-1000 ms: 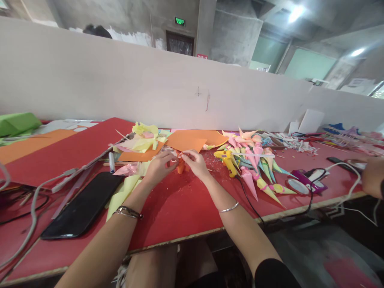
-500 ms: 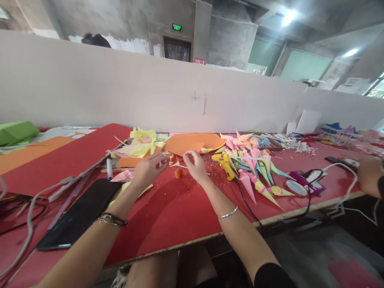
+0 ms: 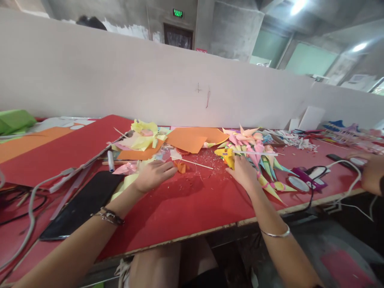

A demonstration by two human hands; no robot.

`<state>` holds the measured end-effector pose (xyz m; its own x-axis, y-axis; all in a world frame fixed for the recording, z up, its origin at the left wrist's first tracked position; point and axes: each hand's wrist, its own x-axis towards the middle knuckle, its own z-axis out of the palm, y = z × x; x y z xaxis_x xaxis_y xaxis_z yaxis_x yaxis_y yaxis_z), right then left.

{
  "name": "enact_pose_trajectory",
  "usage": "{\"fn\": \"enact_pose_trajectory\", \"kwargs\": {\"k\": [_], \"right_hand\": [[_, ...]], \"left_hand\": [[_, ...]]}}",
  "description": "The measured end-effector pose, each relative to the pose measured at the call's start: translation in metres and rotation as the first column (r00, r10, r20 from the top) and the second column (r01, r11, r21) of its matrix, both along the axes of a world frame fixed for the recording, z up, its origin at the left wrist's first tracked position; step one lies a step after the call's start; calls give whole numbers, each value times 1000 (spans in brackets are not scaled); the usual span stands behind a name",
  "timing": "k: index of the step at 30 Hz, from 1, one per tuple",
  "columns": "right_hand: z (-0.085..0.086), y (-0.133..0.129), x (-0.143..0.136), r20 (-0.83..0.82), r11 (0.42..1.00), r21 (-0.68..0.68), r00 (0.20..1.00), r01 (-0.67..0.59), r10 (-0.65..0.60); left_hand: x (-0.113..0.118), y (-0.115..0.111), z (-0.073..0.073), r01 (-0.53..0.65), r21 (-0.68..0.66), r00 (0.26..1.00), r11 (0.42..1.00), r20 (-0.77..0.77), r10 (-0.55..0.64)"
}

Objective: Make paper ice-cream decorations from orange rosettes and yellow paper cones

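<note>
My right hand (image 3: 244,173) is wrapped around the handle of a yellow glue gun (image 3: 224,153) with a clear glue stick (image 3: 258,153) coming out of its back. Over the red tabletop, my left hand (image 3: 156,174) is held palm down, fingers stretched forward and holding nothing visible. Just beyond its fingertips lies a small curled orange paper piece (image 3: 181,167). A thin pale stick (image 3: 198,164) rests behind that piece. Pink, yellow and green paper cones (image 3: 255,158) are heaped beside and behind my right hand.
A black phone-like slab (image 3: 82,206) and a marker (image 3: 111,161) lie to the left. Orange sheets (image 3: 187,139) and crumpled yellow paper (image 3: 143,134) sit at the back against a white partition (image 3: 168,88). Cables cross both sides. Another person's hand (image 3: 373,170) is at far right.
My right hand has moved right from the middle of the table to the glue gun and taken hold of its handle. My left hand has lowered, its fingers now flatter.
</note>
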<state>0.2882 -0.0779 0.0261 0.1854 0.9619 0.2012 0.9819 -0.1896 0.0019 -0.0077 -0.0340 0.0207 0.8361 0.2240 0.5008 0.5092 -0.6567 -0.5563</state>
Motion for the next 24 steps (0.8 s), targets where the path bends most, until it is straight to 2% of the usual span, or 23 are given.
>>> {"fn": "enact_pose_trajectory", "kwargs": {"k": [3,6,9,13,15,17,21,24], "right_hand": [[-15,16,0,37,999,33,999,-29,27],[-17,26,3,13,998,59,999,-36,36],[-6,31,10,-27,993,92,997,-70,73],[19,41,16,-153,947,291,971,-135,185],[26,47,13,-217,906,381,934,-186,283],[25,52,6,-278,874,421,883,-242,379],[10,52,-12,-438,848,401,741,-346,509],[0,48,-20,-539,841,362,646,-401,540]], "left_hand": [[2,0,3,52,12,996,999,-78,-51],[-5,1,2,76,-11,991,997,-113,-77],[-17,6,-3,46,-55,992,997,-116,-52],[-29,11,-7,-3,-76,997,997,-78,-3],[-31,11,-4,9,-61,998,998,-53,-13],[-31,8,1,29,-28,999,999,-25,-29],[-34,-1,12,20,4,1000,1000,-9,-20],[-35,-6,17,27,13,999,1000,23,-28]]}}
